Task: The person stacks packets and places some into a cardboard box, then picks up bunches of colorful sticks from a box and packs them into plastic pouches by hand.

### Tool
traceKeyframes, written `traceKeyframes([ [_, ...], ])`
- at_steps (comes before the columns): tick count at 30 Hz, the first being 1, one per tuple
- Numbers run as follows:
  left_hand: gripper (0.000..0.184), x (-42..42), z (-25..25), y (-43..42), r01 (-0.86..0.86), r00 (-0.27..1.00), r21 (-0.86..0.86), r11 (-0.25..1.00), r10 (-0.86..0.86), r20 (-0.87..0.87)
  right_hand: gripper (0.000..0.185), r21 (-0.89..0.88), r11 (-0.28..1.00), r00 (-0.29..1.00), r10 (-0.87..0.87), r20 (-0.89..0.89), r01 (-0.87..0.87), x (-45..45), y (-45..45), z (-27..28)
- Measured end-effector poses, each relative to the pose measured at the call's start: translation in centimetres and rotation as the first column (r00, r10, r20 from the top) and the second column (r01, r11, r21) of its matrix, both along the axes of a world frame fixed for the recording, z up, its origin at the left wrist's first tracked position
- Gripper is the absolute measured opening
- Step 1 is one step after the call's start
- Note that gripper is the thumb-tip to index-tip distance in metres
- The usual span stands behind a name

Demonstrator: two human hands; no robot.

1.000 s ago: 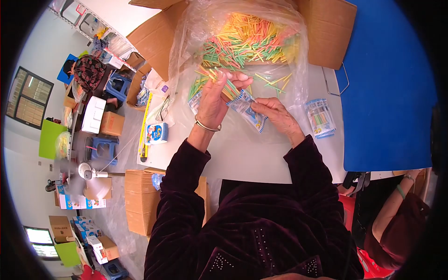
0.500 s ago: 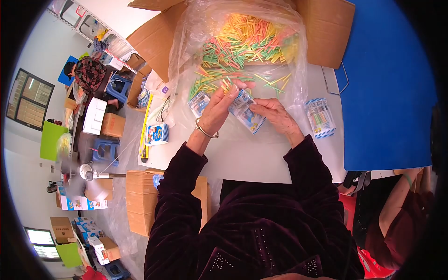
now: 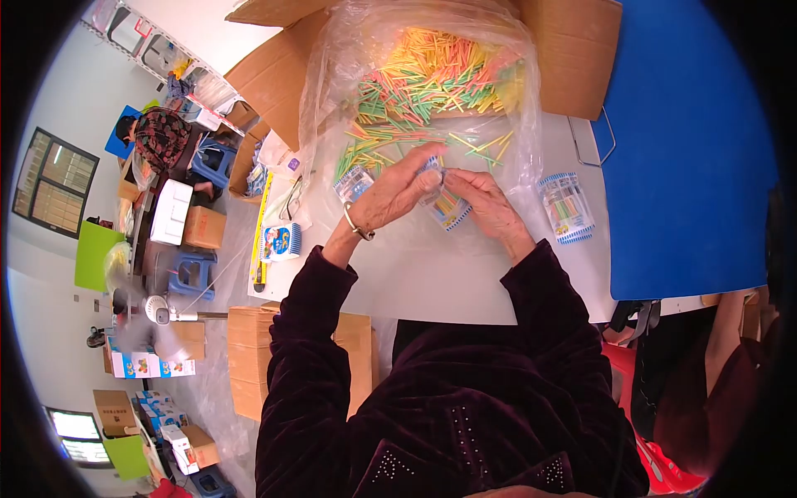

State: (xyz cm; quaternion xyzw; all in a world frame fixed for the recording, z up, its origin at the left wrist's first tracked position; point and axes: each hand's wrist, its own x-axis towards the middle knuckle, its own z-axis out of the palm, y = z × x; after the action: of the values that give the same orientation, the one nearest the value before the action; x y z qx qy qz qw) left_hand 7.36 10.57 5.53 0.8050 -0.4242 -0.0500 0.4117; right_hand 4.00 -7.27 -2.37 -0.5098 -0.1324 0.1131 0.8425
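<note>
Between my hands is a small clear packet (image 3: pixel 449 211) with blue-striped ends and coloured sticks inside. My left hand (image 3: pixel 398 192), with a bracelet at the wrist, is closed on its upper end. My right hand (image 3: pixel 490 203) pinches the packet's upper right edge. Another packet (image 3: pixel 354 184) lies partly behind my left hand. To the right rests a filled packet (image 3: pixel 567 207). Ahead, a plastic-lined carton (image 3: pixel 573 58) holds a heap of yellow, green and pink sticks (image 3: pixel 440 70), with loose sticks (image 3: pixel 374 143) spread at its near side.
Left on the white table (image 3: pixel 415 286) are a blue-and-white pack (image 3: pixel 281 241), a yellow cutter (image 3: pixel 261 270) and glasses. A blue board (image 3: pixel 689 166) covers the right side. Cartons (image 3: pixel 249 357) stand below the table edge. One person (image 3: pixel 162 133) sits far left; another person's arm (image 3: pixel 724 336) shows at right.
The sticks that stuck out of the packet by my left hand are now inside it. My left hand has turned over the packet's top, and the packet hangs more upright.
</note>
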Motion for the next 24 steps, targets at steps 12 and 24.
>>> traceKeyframes([
  [12, 0.019, -0.5, -0.6, -1.1, -0.36, 0.856, -0.41, 0.838, 0.122, -0.502, 0.031, 0.193, 0.974, 0.993, -0.114, -0.018, 0.116, -0.9, 0.0, 3.0],
  [24, 0.025, -0.7, 0.4, -1.5, -0.346, 0.839, -0.312, 0.885, 0.143, -0.525, 0.024, -0.17, 0.983, 0.997, -0.065, 0.033, 0.07, -1.0, -0.8, 2.3],
])
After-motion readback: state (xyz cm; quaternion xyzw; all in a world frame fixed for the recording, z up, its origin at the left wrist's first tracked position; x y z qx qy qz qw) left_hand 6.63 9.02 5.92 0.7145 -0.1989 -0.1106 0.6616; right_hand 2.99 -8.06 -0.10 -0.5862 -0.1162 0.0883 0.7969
